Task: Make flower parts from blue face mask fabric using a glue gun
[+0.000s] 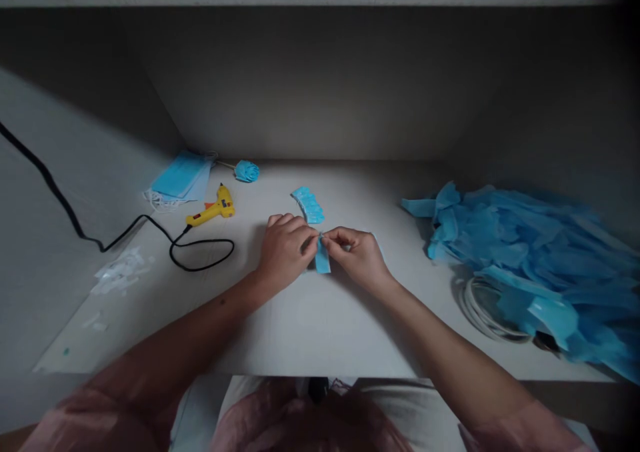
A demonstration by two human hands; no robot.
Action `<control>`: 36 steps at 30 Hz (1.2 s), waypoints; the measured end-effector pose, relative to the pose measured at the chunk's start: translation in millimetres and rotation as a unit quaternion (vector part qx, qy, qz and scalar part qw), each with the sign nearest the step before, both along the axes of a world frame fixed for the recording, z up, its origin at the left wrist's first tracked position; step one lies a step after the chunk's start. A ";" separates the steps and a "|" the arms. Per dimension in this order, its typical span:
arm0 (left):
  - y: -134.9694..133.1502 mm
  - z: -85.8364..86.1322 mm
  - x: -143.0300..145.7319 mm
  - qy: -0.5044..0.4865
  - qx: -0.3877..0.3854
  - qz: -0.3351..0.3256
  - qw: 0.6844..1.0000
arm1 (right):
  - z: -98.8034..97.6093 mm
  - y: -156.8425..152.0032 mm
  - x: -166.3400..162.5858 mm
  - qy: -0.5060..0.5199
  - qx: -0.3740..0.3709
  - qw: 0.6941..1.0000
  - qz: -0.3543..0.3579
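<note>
Near the middle of the white desk, my left hand and my right hand meet at the top end of a small blue fabric strip. Thumb and fingers of each hand pinch that end, and the strip's lower part hangs toward me. My fingertips partly hide the pinched end. Just beyond my hands lies a row of folded blue pieces, apart from my fingers. Farther back on the left is a blue rose with a thin stem.
A yellow glue gun with a looping black cord lies left, by stacked face masks. White scraps are near the left edge. At right sits a heap of blue fabric over a coiled pale cable. Walls enclose the desk.
</note>
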State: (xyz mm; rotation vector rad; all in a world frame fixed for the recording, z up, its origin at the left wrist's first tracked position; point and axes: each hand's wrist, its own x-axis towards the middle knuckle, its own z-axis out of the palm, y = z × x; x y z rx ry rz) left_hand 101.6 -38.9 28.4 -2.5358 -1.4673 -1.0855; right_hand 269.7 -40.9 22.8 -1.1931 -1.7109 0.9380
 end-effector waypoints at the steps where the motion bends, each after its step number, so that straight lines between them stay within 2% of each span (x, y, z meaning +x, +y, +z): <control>1: 0.6 -0.2 -0.2 -0.013 -0.008 -0.003 1.000 | -0.5 0.6 0.2 0.013 -0.010 1.000 0.004; 5: 2.9 -1.3 -1.0 -0.046 -0.025 -0.023 0.998 | -2.4 2.7 1.1 0.054 -0.036 0.998 0.013; 14: 4.6 -0.8 -2.4 -0.042 -0.033 -0.025 0.998 | -0.8 3.8 2.2 0.080 -0.052 0.995 0.033; 20: 5.9 3.3 -3.3 -0.152 -0.066 0.005 0.986 | 3.8 7.5 5.6 0.132 -0.075 0.988 0.029; 24: 5.9 5.7 -3.0 -0.246 -0.136 -0.002 0.960 | 4.8 9.8 7.8 0.155 -0.091 0.983 0.021; 31: 10.0 1.9 -4.0 -0.403 -0.246 0.007 0.882 | 6.6 10.4 8.6 0.187 -0.110 0.976 0.006; 36: 9.8 4.1 -4.6 -0.445 -0.284 0.000 0.849 | 8.3 13.7 10.6 0.203 -0.122 0.971 -0.011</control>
